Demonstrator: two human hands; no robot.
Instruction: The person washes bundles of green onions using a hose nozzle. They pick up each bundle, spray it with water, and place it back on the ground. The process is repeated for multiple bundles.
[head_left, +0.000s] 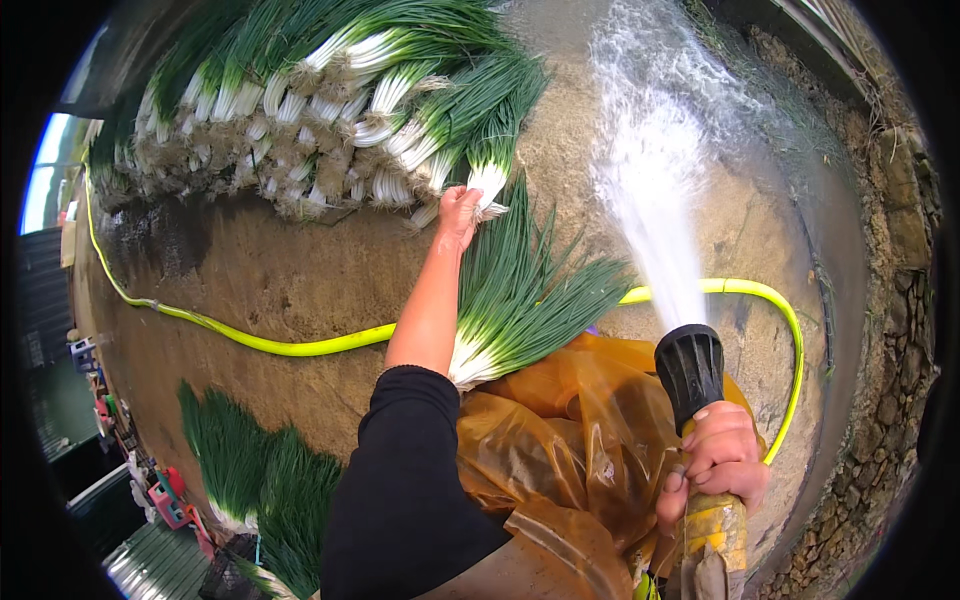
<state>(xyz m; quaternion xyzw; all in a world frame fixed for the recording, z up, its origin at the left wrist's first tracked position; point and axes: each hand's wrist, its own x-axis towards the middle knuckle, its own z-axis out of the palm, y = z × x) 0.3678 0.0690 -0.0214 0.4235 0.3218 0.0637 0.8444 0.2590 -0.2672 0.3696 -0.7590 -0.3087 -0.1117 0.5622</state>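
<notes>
My left hand (459, 214) is closed around the white root end of a bunch of green onions (491, 161) at the right end of a large heap of green onions (300, 112). My right hand (724, 457) grips a hose with a black spray nozzle (690, 367), its body wrapped in worn yellow tape. A wide jet of water (660, 172) shoots from it onto the floor to the right of the heap. Another bunch of green onions (517, 322) lies fanned out beside my left forearm, its white ends against an orange waterproof apron (570, 427).
A yellow hose (300, 347) runs across the wet concrete floor (255, 262) and loops at right. More green onions (262, 465) lie at lower left near a black crate (232, 566). A stone wall (885, 405) borders the right. Small coloured stools (171, 502) stand at far left.
</notes>
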